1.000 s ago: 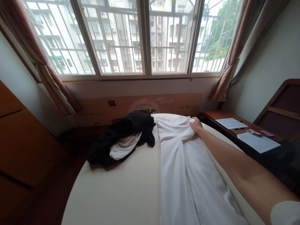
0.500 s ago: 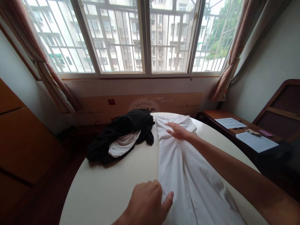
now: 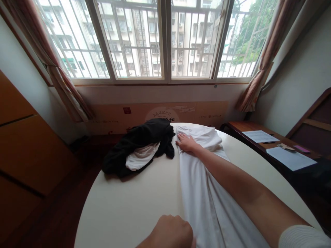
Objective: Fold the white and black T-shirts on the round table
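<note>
White trousers [image 3: 195,186] run lengthwise away from the person on the round table [image 3: 129,206], right hand [image 3: 186,142] flat on their far end, left hand [image 3: 172,230] curled at their near left edge, its grip unclear.

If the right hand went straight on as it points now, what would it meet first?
Probably the black cloth, just left of the right hand, though the gap's depth is unclear.
</note>
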The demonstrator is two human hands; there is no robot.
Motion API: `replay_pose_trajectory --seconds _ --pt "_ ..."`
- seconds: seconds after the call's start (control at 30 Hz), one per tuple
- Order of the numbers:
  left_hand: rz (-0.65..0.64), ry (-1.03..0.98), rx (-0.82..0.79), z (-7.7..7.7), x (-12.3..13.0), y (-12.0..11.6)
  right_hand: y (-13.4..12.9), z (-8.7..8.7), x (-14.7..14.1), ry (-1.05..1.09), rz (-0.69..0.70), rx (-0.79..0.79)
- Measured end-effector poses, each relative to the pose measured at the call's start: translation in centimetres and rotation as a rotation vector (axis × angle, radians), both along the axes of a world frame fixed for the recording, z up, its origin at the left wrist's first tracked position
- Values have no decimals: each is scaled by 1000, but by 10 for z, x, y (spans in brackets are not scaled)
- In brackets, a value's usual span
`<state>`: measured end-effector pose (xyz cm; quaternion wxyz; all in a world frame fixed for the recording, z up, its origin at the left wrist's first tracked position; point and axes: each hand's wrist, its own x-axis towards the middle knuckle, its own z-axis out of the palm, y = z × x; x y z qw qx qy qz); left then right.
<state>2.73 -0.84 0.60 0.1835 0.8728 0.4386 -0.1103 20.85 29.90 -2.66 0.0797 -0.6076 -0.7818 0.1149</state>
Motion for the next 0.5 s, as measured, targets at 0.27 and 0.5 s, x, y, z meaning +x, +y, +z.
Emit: replay_pose_trajectory --seconds 0.27,0.5 --pt "-1 -19 -19 -34 -1 -3 22 2 -4 -14 -141 -51" --pt "-178 -27 -93 -46 -8 -3 31 1 2 -17 -199 -70"
